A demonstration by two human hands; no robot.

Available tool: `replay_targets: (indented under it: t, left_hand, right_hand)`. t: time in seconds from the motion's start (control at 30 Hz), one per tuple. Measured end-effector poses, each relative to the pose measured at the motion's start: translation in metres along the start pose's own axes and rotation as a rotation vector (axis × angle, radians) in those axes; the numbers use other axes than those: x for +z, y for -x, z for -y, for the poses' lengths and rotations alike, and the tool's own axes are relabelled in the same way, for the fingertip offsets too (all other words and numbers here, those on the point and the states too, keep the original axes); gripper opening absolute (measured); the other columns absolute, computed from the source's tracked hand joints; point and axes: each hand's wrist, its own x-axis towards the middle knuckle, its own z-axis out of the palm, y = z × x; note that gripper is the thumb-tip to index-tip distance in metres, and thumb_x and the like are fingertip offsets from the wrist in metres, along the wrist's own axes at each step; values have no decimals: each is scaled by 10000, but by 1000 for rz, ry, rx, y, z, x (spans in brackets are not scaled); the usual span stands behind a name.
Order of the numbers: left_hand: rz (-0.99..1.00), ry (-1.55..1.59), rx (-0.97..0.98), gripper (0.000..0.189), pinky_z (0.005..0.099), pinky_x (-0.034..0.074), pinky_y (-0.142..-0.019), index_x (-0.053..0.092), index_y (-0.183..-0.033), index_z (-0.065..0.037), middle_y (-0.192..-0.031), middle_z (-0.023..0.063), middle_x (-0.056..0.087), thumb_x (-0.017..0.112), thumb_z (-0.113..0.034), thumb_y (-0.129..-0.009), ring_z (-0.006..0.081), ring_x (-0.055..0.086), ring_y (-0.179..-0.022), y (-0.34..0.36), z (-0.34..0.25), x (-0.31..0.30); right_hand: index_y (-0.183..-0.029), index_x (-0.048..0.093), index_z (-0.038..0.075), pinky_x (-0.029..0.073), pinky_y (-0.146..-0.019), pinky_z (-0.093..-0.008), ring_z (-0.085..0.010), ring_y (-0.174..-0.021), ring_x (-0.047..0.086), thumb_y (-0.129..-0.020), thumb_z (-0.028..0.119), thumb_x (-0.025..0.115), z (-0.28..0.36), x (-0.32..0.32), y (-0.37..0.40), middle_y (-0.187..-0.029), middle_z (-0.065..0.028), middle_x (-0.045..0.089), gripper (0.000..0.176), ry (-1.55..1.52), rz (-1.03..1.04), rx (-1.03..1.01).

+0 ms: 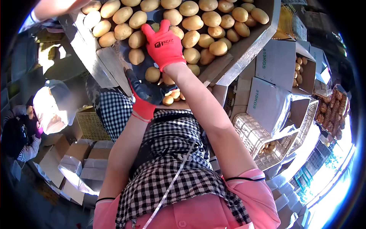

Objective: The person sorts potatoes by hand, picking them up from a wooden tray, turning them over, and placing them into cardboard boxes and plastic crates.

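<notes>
My right hand (164,44), in a red glove with black lettering, reaches palm down among the potatoes on the sorting tray. Two of its fingers bend around either side of a potato (154,27); its other fingers are mostly hidden. Nearer to me, my left hand (145,91) wears a red glove with a dark palm. It sits at the tray's near end with the thumb spread away from the fingers. A loose potato (152,74) lies just beyond it. Below its fingertips, more potatoes (168,100) show in a lower space, partly covered by my arm.
Wooden side boards (249,51) edge the tray. On the right are cartons (275,63) and a white plastic crate (248,131) with potatoes. Net sacks (333,110) stand farther right. Another person's forearm (57,7) reaches in top left; a co-worker (23,133) handles a bag (53,107).
</notes>
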Motion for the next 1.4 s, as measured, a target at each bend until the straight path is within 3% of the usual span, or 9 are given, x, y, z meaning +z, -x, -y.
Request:
replay_targets:
  t: [0.17,0.27,0.4,0.5,0.73,0.87,0.93,0.97,1.4]
  left_hand:
    - [70,28,-9,751,637,345,-1068,432,-1431,-176,-1455,101,442,511,-654,-858,377,401,-1340,-12,-7,11]
    - [-42,-28,-23,741,653,316,-1076,427,-1429,-162,-1465,95,425,504,-639,-866,372,393,-1340,-5,-8,24]
    - [265,-1224,457,655,546,515,-910,377,-1367,-51,-1293,99,512,598,-479,-922,270,555,-1115,-52,1,-80]
    - [43,-190,-49,588,416,491,-974,437,-1362,-86,-1337,63,514,545,-483,-942,230,545,-1166,-11,5,-11]
    - [-279,-307,215,719,524,304,-1125,457,-1423,-157,-1518,61,400,569,-602,-870,285,421,-1337,2,6,-14]
    - [30,-653,39,850,542,227,-1160,367,-1489,-141,-1553,76,339,556,-657,-841,311,319,-1408,-29,-36,-53]
    - [271,33,-235,850,549,229,-1163,306,-1512,-70,-1570,116,298,543,-584,-878,331,276,-1439,-22,-45,-62]
    - [-290,-309,125,847,569,237,-1164,295,-1494,5,-1565,177,277,562,-508,-875,371,276,-1432,-18,-23,-21]
    - [-403,114,-208,807,575,260,-1166,335,-1459,43,-1529,217,322,659,-235,-774,382,283,-1428,-40,-59,-9]
  right_hand:
    - [-1218,563,276,556,-771,-464,-434,-968,616,-741,284,781,-35,-61,86,-1217,-241,456,525,-293,-393,-77]
    - [-1344,467,76,560,-754,-377,-321,-926,626,-798,188,786,-128,-155,127,-1255,-219,440,642,-220,-843,480]
    - [-1332,461,50,475,-880,-463,-397,-1000,569,-811,283,751,-152,-151,121,-1208,-245,514,640,123,-734,472]
    - [-1331,536,174,296,-1066,-616,-494,-1258,422,-773,443,729,-58,-46,79,-1362,-273,451,649,58,-597,55]
    - [-1426,460,217,47,-1087,-749,-586,-1395,101,-743,492,709,-31,35,118,-1513,-310,200,777,-390,-262,127]
    - [-1411,457,123,162,-1101,-696,-566,-1383,184,-805,449,647,-23,46,112,-1469,-309,291,714,-478,-362,17]
    - [-1363,491,67,273,-1099,-617,-491,-1369,302,-833,402,634,-33,45,144,-1435,-274,373,643,-616,-443,-126]
    - [-1330,531,75,345,-1065,-573,-463,-1293,422,-817,354,664,-42,49,169,-1381,-253,451,599,-670,-467,-188]
    - [-968,638,148,420,-898,-360,-234,-1014,545,-829,296,558,-133,200,159,-1012,-57,601,218,-182,-246,-444]
